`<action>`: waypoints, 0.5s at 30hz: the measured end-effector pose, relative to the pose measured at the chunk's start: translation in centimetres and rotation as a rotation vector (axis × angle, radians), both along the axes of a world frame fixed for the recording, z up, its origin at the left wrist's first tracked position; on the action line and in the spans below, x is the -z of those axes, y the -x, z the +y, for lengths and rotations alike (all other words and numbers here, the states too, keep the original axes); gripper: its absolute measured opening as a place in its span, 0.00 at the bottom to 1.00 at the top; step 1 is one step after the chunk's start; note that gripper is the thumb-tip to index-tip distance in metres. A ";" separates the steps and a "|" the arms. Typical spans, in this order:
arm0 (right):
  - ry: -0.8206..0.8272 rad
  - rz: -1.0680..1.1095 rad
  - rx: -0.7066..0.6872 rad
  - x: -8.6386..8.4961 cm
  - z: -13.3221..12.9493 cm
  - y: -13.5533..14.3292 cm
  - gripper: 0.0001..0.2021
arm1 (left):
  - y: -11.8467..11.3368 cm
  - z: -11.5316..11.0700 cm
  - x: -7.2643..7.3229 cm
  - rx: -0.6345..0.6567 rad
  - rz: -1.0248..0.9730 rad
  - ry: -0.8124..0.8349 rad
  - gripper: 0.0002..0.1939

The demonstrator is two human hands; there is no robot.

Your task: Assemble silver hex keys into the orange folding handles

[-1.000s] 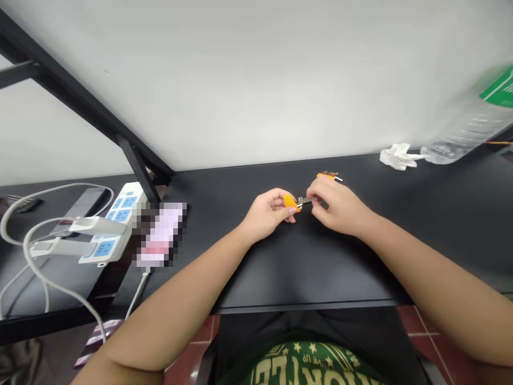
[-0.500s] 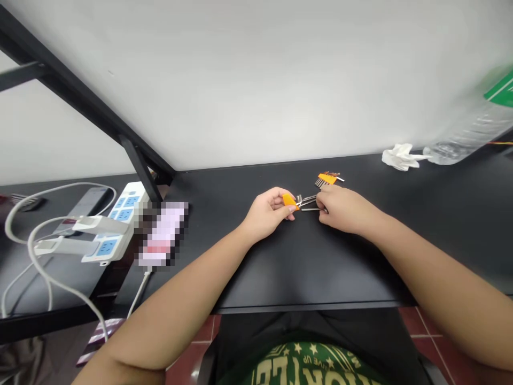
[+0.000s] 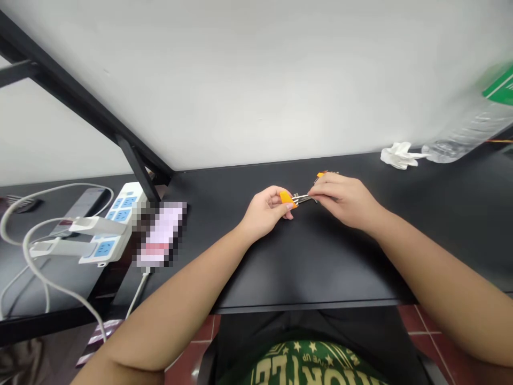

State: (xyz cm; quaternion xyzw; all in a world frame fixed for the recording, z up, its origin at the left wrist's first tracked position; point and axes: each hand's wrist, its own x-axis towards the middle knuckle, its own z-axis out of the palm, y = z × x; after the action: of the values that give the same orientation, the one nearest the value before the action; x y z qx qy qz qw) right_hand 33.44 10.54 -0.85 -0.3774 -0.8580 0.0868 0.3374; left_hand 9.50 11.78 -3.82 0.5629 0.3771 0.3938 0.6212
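Note:
Above the black desk, my left hand [image 3: 264, 211] pinches an orange holder [image 3: 287, 199] with several metal hex keys [image 3: 300, 198] pointing out to the right. My right hand [image 3: 340, 199] is closed at the right end of these keys, thumb and fingertips together on a metal key. Behind my right hand lies a second orange holder [image 3: 320, 175] with small metal pieces, mostly covered by that hand.
A charging phone [image 3: 162, 232] and a white power strip [image 3: 116, 224] with plugs and cables are at the left. Crumpled tissue [image 3: 399, 155] and a clear bottle [image 3: 452, 144] stand by the wall at right. A black frame post [image 3: 138, 166] rises at left.
My right hand has shifted slightly left and up, its fingers now pinched on a key nearer the held holder. It now covers more of the second holder.

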 end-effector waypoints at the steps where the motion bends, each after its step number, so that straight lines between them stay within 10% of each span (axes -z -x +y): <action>1: -0.014 -0.010 0.000 0.0 0.0 0.0 0.11 | 0.0 0.0 0.0 0.007 0.000 0.000 0.16; 15: 0.124 -0.094 -0.188 0.3 -1.4 1.8 0.12 | -0.2 -0.5 0.0 0.144 0.052 -0.016 0.16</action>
State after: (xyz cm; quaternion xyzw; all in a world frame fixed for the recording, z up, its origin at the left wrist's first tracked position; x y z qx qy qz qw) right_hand 31.63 9.13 -1.19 -0.3193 -0.8973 0.1533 0.2633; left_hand 9.66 11.28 -3.86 0.6035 0.3485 0.3363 0.6334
